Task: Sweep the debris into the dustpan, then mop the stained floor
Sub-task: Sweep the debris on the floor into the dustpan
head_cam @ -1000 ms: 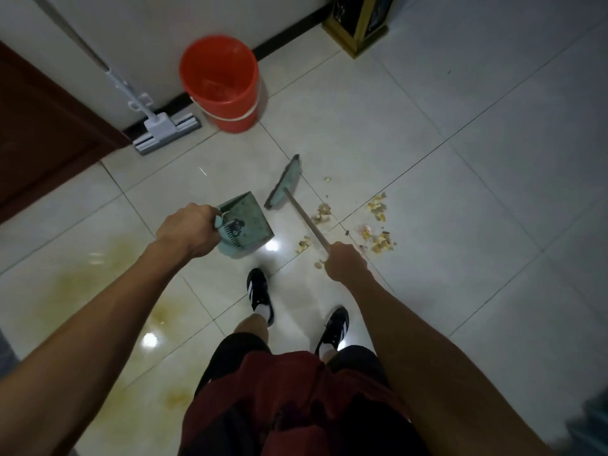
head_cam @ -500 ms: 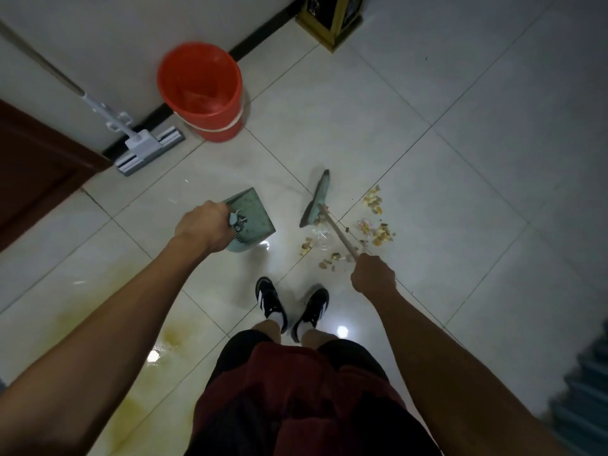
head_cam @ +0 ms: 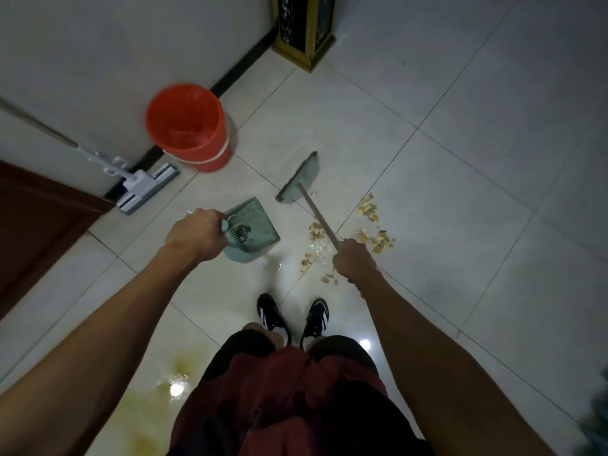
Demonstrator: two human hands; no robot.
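My left hand (head_cam: 196, 231) grips the handle of a green dustpan (head_cam: 255, 228), whose pan hangs just above the tiles in front of my feet. My right hand (head_cam: 353, 261) grips the wooden stick of a broom; its green head (head_cam: 298, 179) is beyond the dustpan, to its upper right. Yellowish debris (head_cam: 370, 225) lies scattered on the floor around the broom stick, mostly right of it. A yellow stain (head_cam: 158, 399) spreads over the tiles at the lower left, beside my left leg.
A red bucket (head_cam: 187, 125) stands by the wall at the back. A flat white mop (head_cam: 141, 189) leans on the wall to its left, next to a dark brown door (head_cam: 36, 225). A gold-framed dark stand (head_cam: 304, 28) is at the far top.
The broom head swung out away from me, past the debris, towards the bucket. The dustpan stayed at my left hand. My view shifted, showing more of the far floor.
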